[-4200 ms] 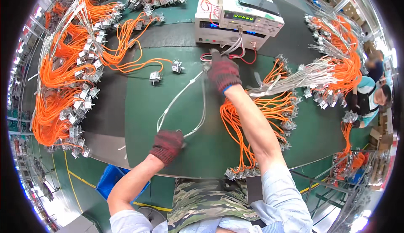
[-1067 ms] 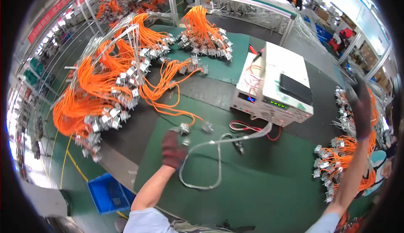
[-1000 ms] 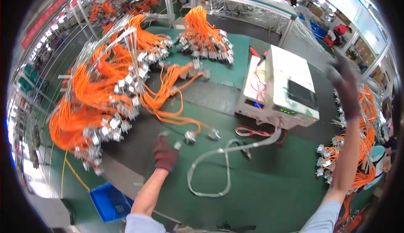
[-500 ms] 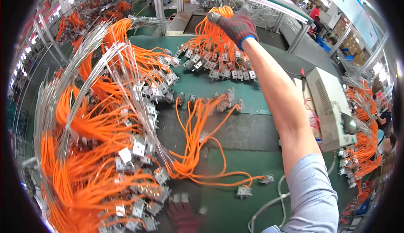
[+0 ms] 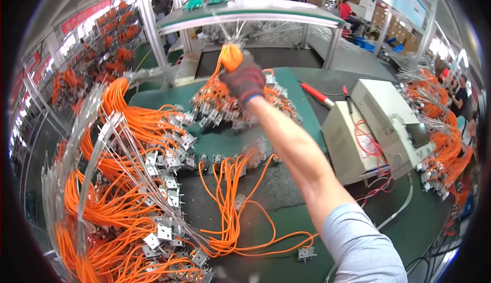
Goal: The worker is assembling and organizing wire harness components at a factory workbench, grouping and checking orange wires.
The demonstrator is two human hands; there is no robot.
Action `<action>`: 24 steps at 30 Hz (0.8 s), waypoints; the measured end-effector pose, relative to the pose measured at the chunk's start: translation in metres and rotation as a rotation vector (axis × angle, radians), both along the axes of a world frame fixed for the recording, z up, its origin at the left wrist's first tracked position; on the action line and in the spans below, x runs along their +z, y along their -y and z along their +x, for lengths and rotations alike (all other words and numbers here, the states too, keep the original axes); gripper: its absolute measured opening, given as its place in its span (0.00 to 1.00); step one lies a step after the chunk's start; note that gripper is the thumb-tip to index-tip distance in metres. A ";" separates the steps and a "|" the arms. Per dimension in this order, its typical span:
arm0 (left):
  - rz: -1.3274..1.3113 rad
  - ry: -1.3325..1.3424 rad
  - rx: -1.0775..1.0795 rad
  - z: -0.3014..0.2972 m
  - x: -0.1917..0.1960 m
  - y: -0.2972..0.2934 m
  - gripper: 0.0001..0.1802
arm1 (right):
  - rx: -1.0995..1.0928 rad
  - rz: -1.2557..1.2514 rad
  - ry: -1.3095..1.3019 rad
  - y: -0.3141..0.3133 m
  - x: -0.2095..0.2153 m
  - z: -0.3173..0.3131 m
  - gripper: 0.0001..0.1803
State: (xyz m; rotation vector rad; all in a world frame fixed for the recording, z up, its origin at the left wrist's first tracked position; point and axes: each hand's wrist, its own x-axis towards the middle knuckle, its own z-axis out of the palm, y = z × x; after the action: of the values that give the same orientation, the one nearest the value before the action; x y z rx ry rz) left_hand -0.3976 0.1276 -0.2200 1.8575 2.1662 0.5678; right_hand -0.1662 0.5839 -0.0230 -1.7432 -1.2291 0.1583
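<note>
At the far part of the bench, my right hand (image 5: 244,81), in a dark red glove with grey fingertips, is closed around the top of an orange cable bundle (image 5: 230,57). The bundle's cables hang below the hand, and their metal connectors (image 5: 217,115) rest on the green mat. Of my left hand (image 5: 220,273), only blurred pale fingertips show at the lower edge; its grip is hidden. Just beyond those fingertips lies a smaller group of loose orange cables (image 5: 230,201), spread toward the middle of the bench. One connector (image 5: 307,253) lies apart at its right end.
A large heap of orange cables (image 5: 117,201) with clear ties fills the left side. To the right stand beige test instruments (image 5: 384,114) with red leads and a red-handled tool (image 5: 317,94). Behind is a raised shelf (image 5: 250,19). More bundles hang at far right.
The view has tilted up and shifted right. My right hand has turned and lifted the gathered cable top somewhat toward the left. My left hand has slipped mostly below the lower edge.
</note>
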 end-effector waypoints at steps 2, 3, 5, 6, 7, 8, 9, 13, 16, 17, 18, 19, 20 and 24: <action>0.055 0.110 0.090 0.003 -0.009 -0.011 0.32 | 0.034 0.019 0.027 0.038 0.009 -0.010 0.38; 0.092 0.195 0.141 0.008 -0.015 -0.017 0.31 | 0.070 0.089 0.030 0.054 0.004 -0.006 0.37; 0.190 0.526 0.298 0.017 -0.022 -0.039 0.29 | 0.127 0.083 0.036 0.083 0.004 -0.004 0.35; 0.250 0.700 0.360 0.023 -0.023 -0.050 0.28 | 0.134 0.010 0.043 0.102 0.008 0.000 0.35; 0.296 0.854 0.412 0.024 -0.021 -0.059 0.27 | 0.204 0.057 0.036 0.122 0.012 0.002 0.33; 0.341 0.998 0.432 0.029 -0.019 -0.070 0.26 | 0.238 0.168 0.028 0.127 -0.001 0.011 0.35; 0.372 1.094 0.437 0.026 -0.016 -0.075 0.25 | 0.275 0.148 -0.003 0.142 0.001 0.012 0.35; 0.286 1.166 0.272 0.020 0.045 -0.064 0.24 | 0.365 0.061 -0.039 0.194 0.015 0.016 0.34; 0.361 1.230 0.158 0.038 0.151 -0.008 0.21 | 0.416 0.177 -0.100 0.236 0.025 0.006 0.32; 0.382 1.259 0.157 0.043 0.191 0.008 0.19 | 0.448 0.235 -0.176 0.242 0.017 0.005 0.31; 0.393 1.308 0.162 0.048 0.209 0.022 0.17 | 0.430 0.187 -0.175 0.260 0.012 0.003 0.30; 0.328 1.321 0.214 0.042 0.220 0.037 0.18 | 0.418 0.141 -0.188 0.287 0.015 -0.004 0.30; 0.260 1.337 0.261 0.032 0.230 0.050 0.19 | 0.398 0.096 -0.197 0.316 0.020 -0.010 0.29; 0.210 1.275 0.308 0.001 0.270 0.102 0.20 | 0.657 0.117 -0.061 0.410 0.020 -0.026 0.36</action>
State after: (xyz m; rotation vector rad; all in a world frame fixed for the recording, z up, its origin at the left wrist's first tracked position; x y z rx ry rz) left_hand -0.3963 0.0260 0.0498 0.7211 1.4542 1.5319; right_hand -0.1924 0.1739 -0.0028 -1.1738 -1.6905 0.5067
